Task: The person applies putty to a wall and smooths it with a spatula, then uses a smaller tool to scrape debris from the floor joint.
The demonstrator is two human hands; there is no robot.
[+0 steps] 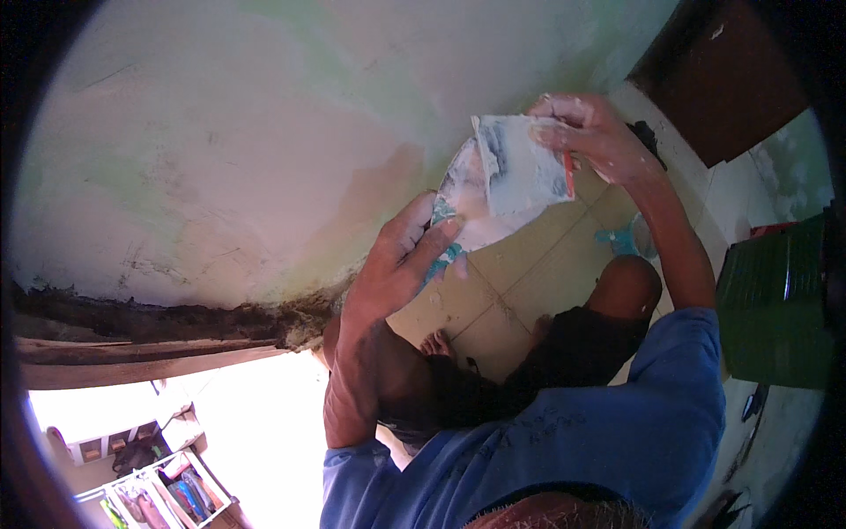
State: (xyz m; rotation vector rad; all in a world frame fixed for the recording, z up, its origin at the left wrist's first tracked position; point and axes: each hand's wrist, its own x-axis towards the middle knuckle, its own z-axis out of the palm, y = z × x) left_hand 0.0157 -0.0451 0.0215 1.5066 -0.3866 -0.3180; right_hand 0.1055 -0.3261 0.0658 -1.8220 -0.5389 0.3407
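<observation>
My left hand (397, 260) grips a curved piece smeared with white putty (507, 229), thumb on top, with teal patches along its near edge. In my right hand (599, 141) is a flat putty scraper (526, 176) with a reddish-orange edge. White paste streaked with dark marks covers the scraper's blade. The blade lies over the curved piece and hides part of it; whether they touch I cannot tell. White smears mark the fingers of both hands.
A patchy white and green wall (256, 159) rises in front, its lower edge crumbled and dark. Tiled floor (538, 264) lies below, with a teal-and-clear container (630, 236). A brown panel (727, 84) and a green cabinet-like object (775, 304) stand right; shelves (167, 489) are lower left.
</observation>
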